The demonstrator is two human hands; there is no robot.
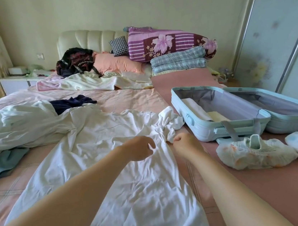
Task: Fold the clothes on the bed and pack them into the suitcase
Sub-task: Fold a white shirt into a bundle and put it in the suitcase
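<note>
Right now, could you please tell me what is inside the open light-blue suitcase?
The suitcase's near half holds a folded white garment and a folded pale-yellow item; its wall hides most of the far half's floor.

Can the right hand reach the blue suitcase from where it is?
Probably yes. The suitcase lies open on the bed just beyond the right hand, and only bare sheet shows between them.

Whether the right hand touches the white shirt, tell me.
Cannot tell. Head view: right hand fisted at the edge of the white shirt; knuckles hide any contact.
</note>
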